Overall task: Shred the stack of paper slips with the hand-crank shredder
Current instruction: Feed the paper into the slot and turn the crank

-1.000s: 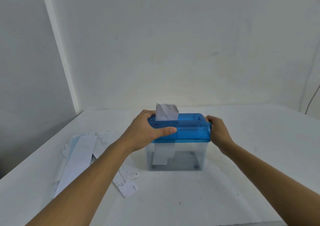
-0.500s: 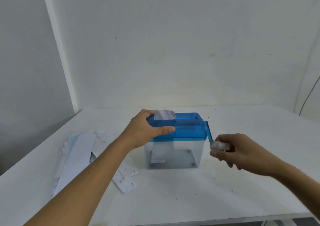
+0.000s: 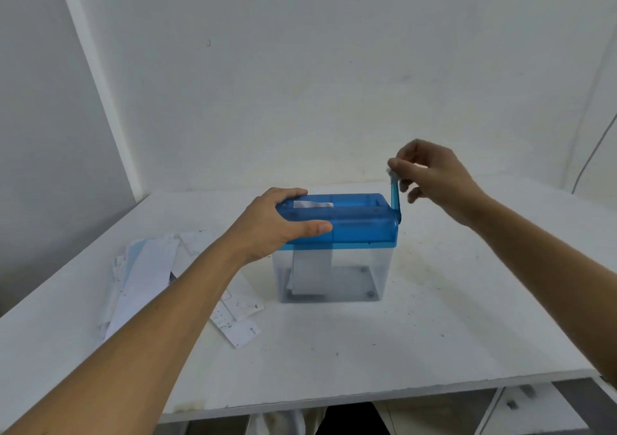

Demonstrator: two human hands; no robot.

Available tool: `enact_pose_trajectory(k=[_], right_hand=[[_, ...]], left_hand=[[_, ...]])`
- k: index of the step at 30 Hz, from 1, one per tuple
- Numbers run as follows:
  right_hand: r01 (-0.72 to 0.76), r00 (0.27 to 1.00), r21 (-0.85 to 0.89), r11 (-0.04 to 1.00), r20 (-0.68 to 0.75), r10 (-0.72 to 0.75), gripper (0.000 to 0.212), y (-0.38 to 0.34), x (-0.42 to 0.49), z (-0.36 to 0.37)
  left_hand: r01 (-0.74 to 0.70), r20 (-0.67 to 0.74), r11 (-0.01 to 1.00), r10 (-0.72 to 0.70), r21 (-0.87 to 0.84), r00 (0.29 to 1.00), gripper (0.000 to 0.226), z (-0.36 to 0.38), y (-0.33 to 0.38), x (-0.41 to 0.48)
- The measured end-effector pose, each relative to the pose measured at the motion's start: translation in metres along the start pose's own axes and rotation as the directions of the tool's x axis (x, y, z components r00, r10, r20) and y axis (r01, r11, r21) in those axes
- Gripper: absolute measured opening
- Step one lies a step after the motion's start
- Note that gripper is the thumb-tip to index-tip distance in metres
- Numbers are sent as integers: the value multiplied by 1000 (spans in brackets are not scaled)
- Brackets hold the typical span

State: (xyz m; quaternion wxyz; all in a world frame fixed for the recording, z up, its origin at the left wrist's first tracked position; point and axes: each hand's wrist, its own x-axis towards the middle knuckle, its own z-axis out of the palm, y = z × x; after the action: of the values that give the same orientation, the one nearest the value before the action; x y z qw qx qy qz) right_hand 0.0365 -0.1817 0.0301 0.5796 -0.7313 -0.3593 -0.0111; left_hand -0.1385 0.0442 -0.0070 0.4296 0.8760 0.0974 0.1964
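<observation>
We are cranking the shredder (image 3: 350,254) in the middle of the surface (image 3: 434,317), a slip (image 3: 312,204) nearly through.
Our left hand (image 3: 280,224) is gripping its lid (image 3: 362,226) and our right hand (image 3: 430,174) is pinching the upright crank (image 3: 395,197); pressing down and turning evenly should be steadying it.

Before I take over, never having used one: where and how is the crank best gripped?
Take the pale knob at the free end of the blue crank arm, from the right, pinched in the fingertips as the right hand does. The arm stands upright at the right end of the blue lid, so the knob likely gives the most leverage. The left hand grips the lid.
</observation>
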Motion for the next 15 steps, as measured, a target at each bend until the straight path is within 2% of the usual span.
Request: enact_pose_trajectory(k=[4, 9, 12, 15], right_hand=[[-129, 986, 21, 991, -105, 131, 24, 27, 3, 24], [-241, 961, -74, 968, -160, 227, 31, 50, -15, 45], [-300, 950, -149, 942, -136, 281, 22, 58, -33, 50], [-330, 944, -199, 923, -91, 318, 27, 62, -54, 50]], left_hand=[[-8, -16, 1000, 7, -27, 1000, 94, 2, -2, 0], [-21, -38, 999, 20, -41, 999, 94, 4, -5, 1], [-32, -60, 997, 28, -69, 998, 93, 6, -9, 2], [-38, -72, 997, 34, -62, 997, 91, 8, -9, 2]])
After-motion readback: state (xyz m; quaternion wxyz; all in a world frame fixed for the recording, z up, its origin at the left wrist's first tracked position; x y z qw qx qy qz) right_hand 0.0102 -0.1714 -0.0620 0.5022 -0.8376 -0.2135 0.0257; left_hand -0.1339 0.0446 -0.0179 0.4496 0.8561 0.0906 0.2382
